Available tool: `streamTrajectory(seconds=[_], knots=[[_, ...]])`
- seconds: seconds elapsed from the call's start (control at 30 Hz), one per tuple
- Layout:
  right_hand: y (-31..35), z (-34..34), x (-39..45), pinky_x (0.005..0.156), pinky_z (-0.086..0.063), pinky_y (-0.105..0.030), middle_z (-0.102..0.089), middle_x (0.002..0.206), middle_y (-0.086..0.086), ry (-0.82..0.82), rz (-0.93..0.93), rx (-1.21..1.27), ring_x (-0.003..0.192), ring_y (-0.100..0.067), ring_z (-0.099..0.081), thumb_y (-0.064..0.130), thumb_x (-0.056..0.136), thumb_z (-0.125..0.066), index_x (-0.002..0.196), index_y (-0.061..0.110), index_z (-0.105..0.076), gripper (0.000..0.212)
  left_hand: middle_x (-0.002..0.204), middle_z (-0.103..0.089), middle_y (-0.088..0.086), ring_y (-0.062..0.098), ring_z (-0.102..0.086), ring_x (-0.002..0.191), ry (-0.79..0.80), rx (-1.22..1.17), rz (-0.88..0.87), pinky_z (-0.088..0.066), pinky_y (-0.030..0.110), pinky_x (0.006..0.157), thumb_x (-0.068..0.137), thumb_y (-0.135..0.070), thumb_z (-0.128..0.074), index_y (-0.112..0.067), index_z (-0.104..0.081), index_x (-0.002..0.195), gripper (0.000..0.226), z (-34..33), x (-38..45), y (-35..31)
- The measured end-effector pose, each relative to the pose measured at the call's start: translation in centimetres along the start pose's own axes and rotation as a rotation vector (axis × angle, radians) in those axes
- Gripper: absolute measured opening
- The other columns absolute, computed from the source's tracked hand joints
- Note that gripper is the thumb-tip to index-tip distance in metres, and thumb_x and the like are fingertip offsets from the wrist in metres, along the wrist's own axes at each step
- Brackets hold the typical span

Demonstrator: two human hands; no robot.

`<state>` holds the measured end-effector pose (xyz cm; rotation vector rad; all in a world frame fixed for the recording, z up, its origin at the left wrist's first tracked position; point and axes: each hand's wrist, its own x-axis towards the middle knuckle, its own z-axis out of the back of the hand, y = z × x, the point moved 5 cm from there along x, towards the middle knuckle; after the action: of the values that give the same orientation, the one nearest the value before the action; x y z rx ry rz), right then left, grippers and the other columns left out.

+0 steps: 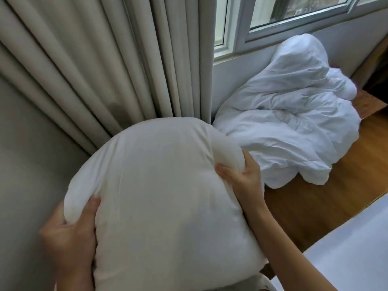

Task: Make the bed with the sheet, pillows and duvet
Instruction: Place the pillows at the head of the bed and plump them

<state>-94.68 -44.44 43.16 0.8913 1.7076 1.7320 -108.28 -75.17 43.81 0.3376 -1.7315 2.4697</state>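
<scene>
In the head view, a bare white pillow (159,196) at frame centre is gripped at its edges by the left hand (69,232) and right hand (243,177), fingers clamped into the filling. The duvet (289,122) lies heaped at upper right. Pillow handling is judged under way; carrying it to the sheeted bed (346,248) at lower right is called for next.

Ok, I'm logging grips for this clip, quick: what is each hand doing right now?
Left hand: closed, fingers gripping the pillow at its lower left edge.
Right hand: closed, gripping the pillow's right edge.

Plump white pillow (159,192) held upright; crumpled white duvet (294,114) heaped on floor.
</scene>
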Motion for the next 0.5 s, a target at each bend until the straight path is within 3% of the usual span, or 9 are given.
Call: streamTrajectory(seconds=[0.17,0.3,0.5], knots=[[1.7,4.2,2.1,0.066,-0.051,-0.016,-0.072,0.085,0.014,-0.130,0.096,-0.047,0.080,-0.004,-0.067,0.012,0.069,-0.075,0.092,0.024,-0.065,0.027,0.070,-0.063,-0.031,-0.012,-0.054,0.062,0.106,-0.199,-0.078,-0.044,0.008,0.057,0.074,-0.045,-0.070,-0.038,-0.067,0.082,0.011,-7.4,2.8,-0.7],[3.6,9.0,2.7,0.068,-0.049,-0.011,-0.070,0.084,0.023,-0.276,0.186,-0.170,0.080,0.002,-0.066,-0.005,0.076,-0.074,0.092,0.024,-0.064,0.035,0.074,-0.067,-0.027,-0.009,-0.057,0.065,0.254,-0.293,-0.077,-0.049,0.016,0.059,0.076,-0.046,-0.071,-0.041,-0.069,0.082,0.009,-14.0,3.1,-1.9],[6.0,16.7,0.7,0.069,-0.050,-0.013,-0.071,0.086,0.015,-0.563,0.261,-0.295,0.081,-0.003,-0.067,0.012,0.073,-0.075,0.096,0.019,-0.066,0.025,0.078,-0.070,-0.022,-0.007,-0.060,0.066,0.560,-0.422,-0.087,-0.052,0.014,0.059,0.076,-0.044,-0.071,-0.031,-0.071,0.091,0.019,-24.4,0.8,-5.3]])
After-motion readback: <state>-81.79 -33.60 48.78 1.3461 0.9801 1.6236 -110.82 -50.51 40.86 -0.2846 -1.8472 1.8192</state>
